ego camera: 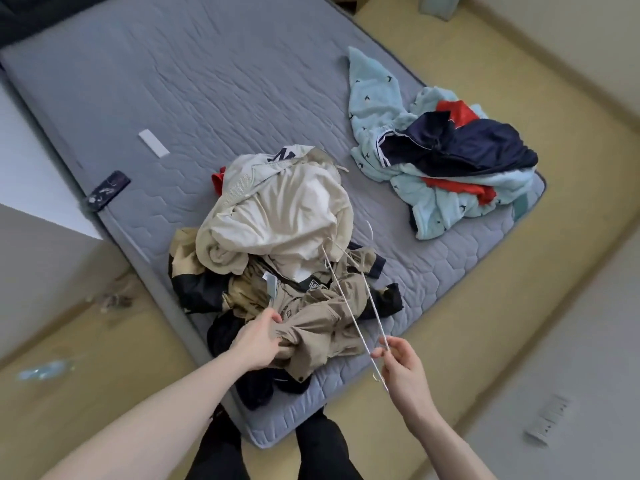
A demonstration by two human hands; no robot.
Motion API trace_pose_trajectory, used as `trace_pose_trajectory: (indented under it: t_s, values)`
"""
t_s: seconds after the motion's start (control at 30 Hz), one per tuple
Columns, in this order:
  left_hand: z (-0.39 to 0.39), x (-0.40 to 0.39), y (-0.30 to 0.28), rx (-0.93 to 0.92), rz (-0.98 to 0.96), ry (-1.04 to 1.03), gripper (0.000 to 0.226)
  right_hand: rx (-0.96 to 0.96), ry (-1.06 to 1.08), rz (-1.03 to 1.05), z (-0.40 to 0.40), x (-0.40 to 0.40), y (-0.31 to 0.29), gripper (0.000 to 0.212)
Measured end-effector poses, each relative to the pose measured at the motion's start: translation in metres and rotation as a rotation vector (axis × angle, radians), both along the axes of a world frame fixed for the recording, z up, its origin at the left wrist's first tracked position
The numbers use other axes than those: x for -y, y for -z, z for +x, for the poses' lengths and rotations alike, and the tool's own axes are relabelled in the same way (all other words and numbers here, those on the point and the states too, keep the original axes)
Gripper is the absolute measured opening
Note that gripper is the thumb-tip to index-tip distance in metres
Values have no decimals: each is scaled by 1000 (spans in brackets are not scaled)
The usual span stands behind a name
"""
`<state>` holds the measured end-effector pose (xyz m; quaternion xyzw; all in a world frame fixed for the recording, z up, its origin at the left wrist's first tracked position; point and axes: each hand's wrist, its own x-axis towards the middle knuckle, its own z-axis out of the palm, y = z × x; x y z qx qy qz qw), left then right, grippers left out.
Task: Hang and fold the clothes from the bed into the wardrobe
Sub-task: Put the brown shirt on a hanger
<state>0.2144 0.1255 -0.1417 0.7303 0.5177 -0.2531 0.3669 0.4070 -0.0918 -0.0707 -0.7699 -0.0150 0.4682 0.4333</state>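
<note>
While I watch from the head view, the left hand (259,341) grips the crumpled tan-and-black jacket (311,317) on the grey quilted mattress (173,81); the right hand (403,370) pinches a thin white wire hanger (349,306). Its labels are unreadable.

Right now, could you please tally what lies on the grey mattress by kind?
Heaps of mixed clothes: 2, the cream-and-tan heap and the light-blue, navy and red heap
White wire hangers: 1
Dark phones: 1
White paper strips: 1
Total: 5
</note>
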Motion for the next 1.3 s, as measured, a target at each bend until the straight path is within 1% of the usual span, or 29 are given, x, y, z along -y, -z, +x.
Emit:
trace_pose_trajectory:
  t_s: [0.1,0.13,0.2,0.27,0.3,0.4,0.47,0.53,0.6,0.63,0.7,0.73,0.77,0.83,0.9,0.93,0.97,1.03,1.07,1.1,1.13,1.17,1.2,1.23,1.3]
  values:
    - [-14,10,-58,38,8,-49,21,79,-78,18,-8,-2,-38,10]
    - [-20,12,-77,62,14,-71,25,96,-112,34,-11,-5,-49,7]
    - [-34,16,-119,155,19,-125,29,132,-202,70,-19,-10,-69,7]
    - [-49,21,-160,311,21,-186,37,176,-310,118,-29,-13,-86,16]
    - [-56,24,-181,400,11,-229,37,198,-366,139,-35,-14,-94,23]
    - [-77,32,-247,680,-7,-303,27,186,-508,174,-63,-17,-118,49]
    - [-90,40,-284,794,8,-295,29,173,-517,171,-87,-20,-127,65]
    - [-102,51,-313,888,10,-273,37,280,-515,151,-111,-24,-133,74]
    - [-115,59,-336,969,6,-243,45,405,-503,149,-131,-30,-144,66]
    - [-121,61,-346,996,25,-231,47,430,-485,170,-139,-33,-149,56]
    - [-138,59,-364,1042,90,-224,47,458,-453,215,-153,-38,-161,29]
    - [-148,55,-371,1051,137,-234,45,475,-441,238,-157,-41,-168,18]
    - [-160,49,-377,1047,194,-253,41,484,-432,266,-160,-45,-177,12]
    - [-190,36,-385,1023,306,-302,27,502,-399,340,-163,-52,-200,8]
    - [-224,24,-389,968,421,-298,12,492,-354,468,-167,-61,-234,17]
    - [-242,20,-390,916,471,-282,10,482,-335,541,-171,-65,-255,24]
    - [-259,16,-392,856,508,-268,17,479,-330,600,-176,-70,-277,26]
    - [-291,13,-392,735,515,-206,45,469,-339,666,-188,-80,-316,25]
    - [-305,12,-392,659,516,-135,55,464,-348,682,-194,-86,-332,25]
    - [-317,12,-390,578,537,-39,59,461,-363,692,-201,-91,-346,26]
    - [-327,13,-386,507,574,49,57,456,-383,705,-209,-96,-359,27]
    - [-336,12,-379,453,619,106,50,445,-404,721,-217,-101,-371,27]
    - [-344,12,-370,409,661,115,41,436,-424,737,-225,-105,-381,28]
    - [-351,12,-362,378,680,70,33,428,-437,747,-232,-109,-390,29]
    - [-366,12,-347,385,637,-176,19,404,-431,768,-243,-114,-404,33]
